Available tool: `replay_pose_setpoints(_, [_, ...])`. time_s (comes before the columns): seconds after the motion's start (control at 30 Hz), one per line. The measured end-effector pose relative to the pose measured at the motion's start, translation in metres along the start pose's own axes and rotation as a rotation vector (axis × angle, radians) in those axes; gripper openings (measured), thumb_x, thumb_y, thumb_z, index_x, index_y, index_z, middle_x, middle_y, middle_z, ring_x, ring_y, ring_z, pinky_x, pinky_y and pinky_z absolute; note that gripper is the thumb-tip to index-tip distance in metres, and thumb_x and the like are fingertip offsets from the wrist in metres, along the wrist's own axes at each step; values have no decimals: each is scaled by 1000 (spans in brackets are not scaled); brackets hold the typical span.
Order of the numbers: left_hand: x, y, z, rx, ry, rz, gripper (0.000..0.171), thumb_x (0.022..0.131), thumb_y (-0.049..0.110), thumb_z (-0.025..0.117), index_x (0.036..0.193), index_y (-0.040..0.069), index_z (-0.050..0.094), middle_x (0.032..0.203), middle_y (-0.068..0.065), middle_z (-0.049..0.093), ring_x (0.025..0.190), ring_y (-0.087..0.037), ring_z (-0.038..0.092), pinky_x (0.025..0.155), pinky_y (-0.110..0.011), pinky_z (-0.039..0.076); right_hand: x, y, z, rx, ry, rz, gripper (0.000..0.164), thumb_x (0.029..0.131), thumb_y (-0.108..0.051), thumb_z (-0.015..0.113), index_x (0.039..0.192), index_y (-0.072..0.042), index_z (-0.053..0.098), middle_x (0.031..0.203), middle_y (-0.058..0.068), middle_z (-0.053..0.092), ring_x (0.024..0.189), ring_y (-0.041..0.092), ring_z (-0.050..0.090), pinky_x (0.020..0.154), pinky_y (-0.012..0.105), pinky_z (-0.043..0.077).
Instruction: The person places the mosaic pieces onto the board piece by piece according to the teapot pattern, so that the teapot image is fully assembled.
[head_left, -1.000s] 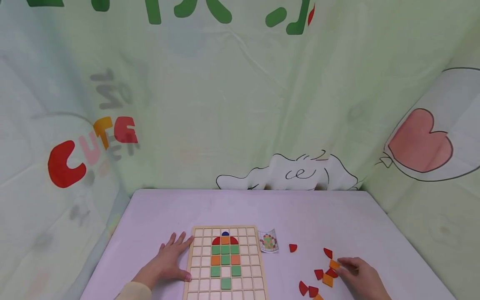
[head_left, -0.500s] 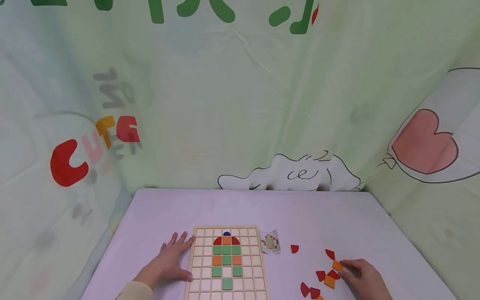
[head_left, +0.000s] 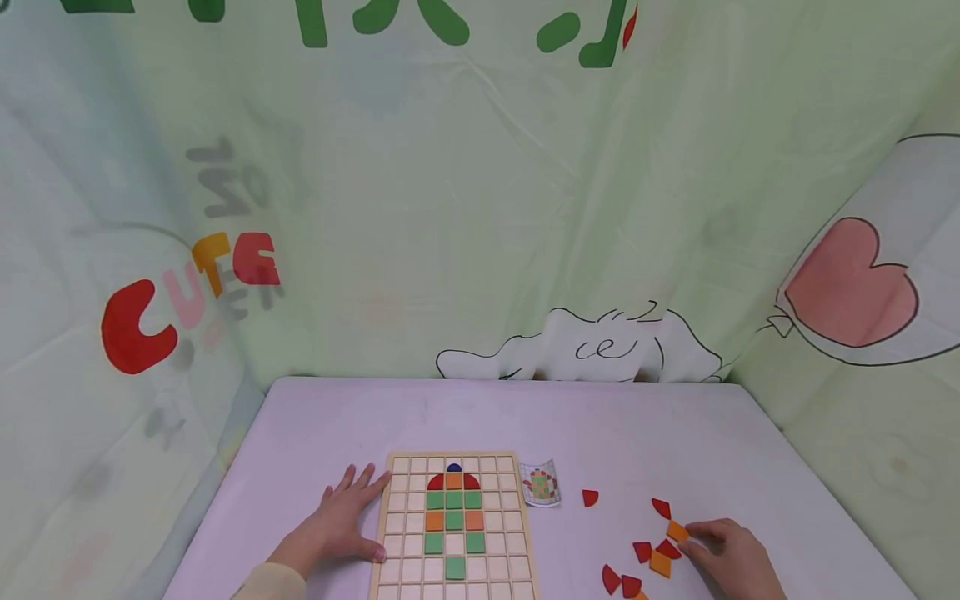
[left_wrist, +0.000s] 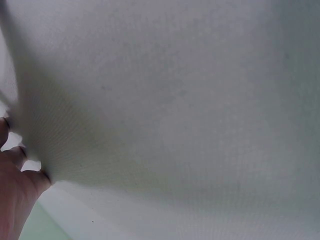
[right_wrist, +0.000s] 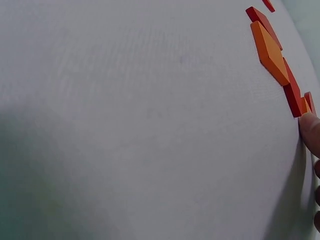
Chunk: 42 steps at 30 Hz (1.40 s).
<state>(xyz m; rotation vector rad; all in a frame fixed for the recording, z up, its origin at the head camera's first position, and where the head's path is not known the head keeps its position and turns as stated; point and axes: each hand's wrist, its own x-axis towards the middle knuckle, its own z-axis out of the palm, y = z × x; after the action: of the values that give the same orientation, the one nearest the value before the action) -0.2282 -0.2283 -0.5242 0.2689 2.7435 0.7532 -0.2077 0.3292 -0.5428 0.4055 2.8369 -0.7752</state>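
Observation:
A wooden grid board (head_left: 497,546) lies on the table, with green, orange, red and blue pieces set in its cells. My left hand (head_left: 337,521) touches the board's left edge, its fingers spread. Right of the board, my right hand (head_left: 731,554) pinches an orange square tile (head_left: 677,531) between thumb and fingertip. A second orange tile (head_left: 661,565) and several red quarter-round pieces (head_left: 642,552) lie around it. In the right wrist view, the thumb (right_wrist: 311,131) is at the right edge, beside the row of pieces. In the left wrist view, fingers (left_wrist: 20,195) show at the left edge.
A small printed card (head_left: 540,483) with a coloured teapot pattern lies against the board's right side. A single red quarter-round piece (head_left: 590,497) sits between the card and the other pieces. Printed cloth walls (head_left: 480,208) stand behind and beside the table (head_left: 337,417).
My right hand has shifted slightly right, and the orange square tile has moved a little with it. The left hand stays at the board's edge. The head view has shifted slightly.

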Motion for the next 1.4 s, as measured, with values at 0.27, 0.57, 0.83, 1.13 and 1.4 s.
replay_pose_setpoints(0.27, [1,-2,2,-13,-28,-4,119,57,40,98,157,10,40,166,-27,27,154,-55,12,116,-80,12,-5,0,-3,37,-19,37,57,88,-30,81,121,13,63,112,29,65,99,38,58,90,60,55])
replay_pose_setpoints(0.57, [7,-14,8,-35,-7,16,121,55,48,97,157,13,41,166,-25,28,155,-54,11,116,-80,11,-14,-24,-11,59,-56,-12,55,88,-30,80,122,10,65,113,24,68,103,36,57,89,59,54])
replay_pose_setpoints(0.83, [5,-9,4,-33,-20,11,120,56,42,98,157,12,41,166,-26,27,154,-55,11,115,-81,11,-23,-64,0,48,-34,-116,39,85,-24,83,114,1,74,108,11,71,102,29,61,88,50,61])
replay_pose_setpoints(1.13, [1,0,0,-21,-29,-15,118,59,37,98,157,10,40,166,-26,27,155,-54,11,117,-79,11,-40,-108,29,71,-17,-215,23,80,-17,87,101,-10,80,100,-1,70,97,18,63,84,43,63])
replay_pose_setpoints(1.4, [-1,0,-1,-17,-9,-10,117,57,37,99,156,11,42,166,-25,29,155,-54,12,117,-79,14,-53,-143,53,71,-72,-273,21,78,-16,88,97,-15,81,98,-3,68,98,17,58,90,43,61])
